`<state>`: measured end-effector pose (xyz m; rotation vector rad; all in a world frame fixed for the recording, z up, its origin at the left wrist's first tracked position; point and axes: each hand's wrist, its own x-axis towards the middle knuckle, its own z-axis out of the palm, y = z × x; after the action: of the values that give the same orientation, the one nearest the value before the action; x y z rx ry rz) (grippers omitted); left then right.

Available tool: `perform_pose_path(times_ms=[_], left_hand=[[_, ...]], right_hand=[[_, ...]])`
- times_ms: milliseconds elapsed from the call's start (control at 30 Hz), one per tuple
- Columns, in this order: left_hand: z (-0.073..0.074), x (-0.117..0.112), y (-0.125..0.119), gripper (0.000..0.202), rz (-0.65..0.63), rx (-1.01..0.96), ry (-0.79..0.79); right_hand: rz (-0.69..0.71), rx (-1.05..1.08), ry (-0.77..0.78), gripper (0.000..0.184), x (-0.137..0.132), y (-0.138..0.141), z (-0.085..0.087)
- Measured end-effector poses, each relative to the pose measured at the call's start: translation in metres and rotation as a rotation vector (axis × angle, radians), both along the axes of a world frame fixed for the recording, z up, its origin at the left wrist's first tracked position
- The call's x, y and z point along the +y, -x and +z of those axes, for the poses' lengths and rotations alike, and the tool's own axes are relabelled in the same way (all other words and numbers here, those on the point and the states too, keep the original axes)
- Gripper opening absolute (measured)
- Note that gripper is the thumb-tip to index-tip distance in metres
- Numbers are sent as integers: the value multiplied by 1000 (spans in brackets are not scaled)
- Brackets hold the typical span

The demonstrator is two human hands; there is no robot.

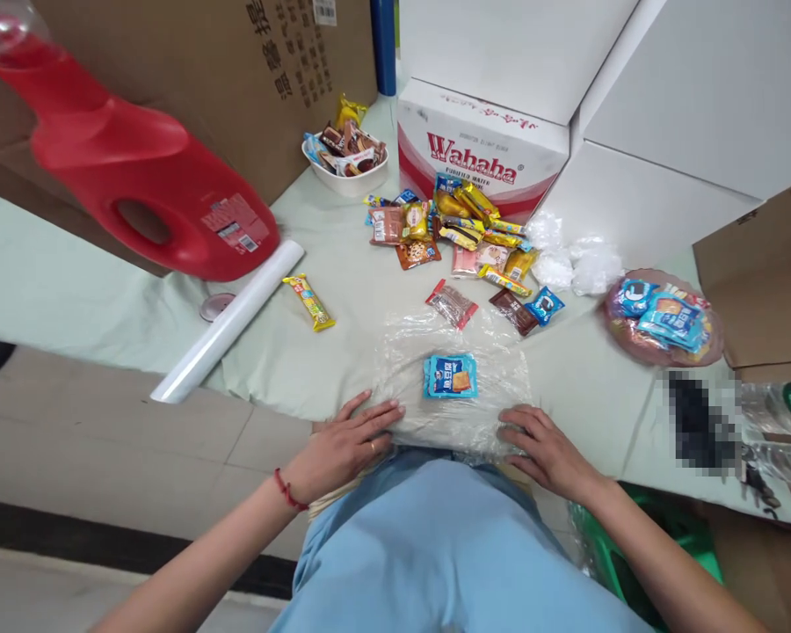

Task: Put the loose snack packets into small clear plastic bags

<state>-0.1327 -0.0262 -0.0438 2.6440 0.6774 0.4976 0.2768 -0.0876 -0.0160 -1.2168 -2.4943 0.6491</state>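
A sheet of clear plastic wrap point(412, 352) lies spread on the table at its near edge. Blue snack packets point(450, 376), seemingly stacked, rest on the middle of the wrap. My left hand point(356, 440) lies flat on the wrap's left near corner, fingers stretched out. At the opposite near corner, my right hand point(544, 448) touches the wrap with its fingers apart. Just beyond the blue packets is a red-ended clear packet point(452, 304). A dark brown packet point(513, 311) and a small blue packet point(544, 306) lie to its right.
A snack pile point(461, 224) sits before a Wahaha carton point(484, 145). Around it are a white bowl of snacks point(349, 183), a wrapped snack bundle point(665, 321) and crumpled plastic point(584, 259). At left are a plastic roll point(230, 321), yellow bar point(309, 301) and red jug point(151, 176).
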Motion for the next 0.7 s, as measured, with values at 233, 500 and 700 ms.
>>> perform_pose_path(times_ms=[233, 500, 700], left_hand=[[27, 36, -14, 26, 428, -204, 360], [29, 103, -38, 28, 699, 94, 222], [49, 73, -10, 28, 1017, -152, -260]], right_hand=[[-59, 233, 183, 28, 65, -3, 27], [-384, -46, 341, 24, 149, -1, 21], [-452, -346, 89, 23, 173, 3, 42]])
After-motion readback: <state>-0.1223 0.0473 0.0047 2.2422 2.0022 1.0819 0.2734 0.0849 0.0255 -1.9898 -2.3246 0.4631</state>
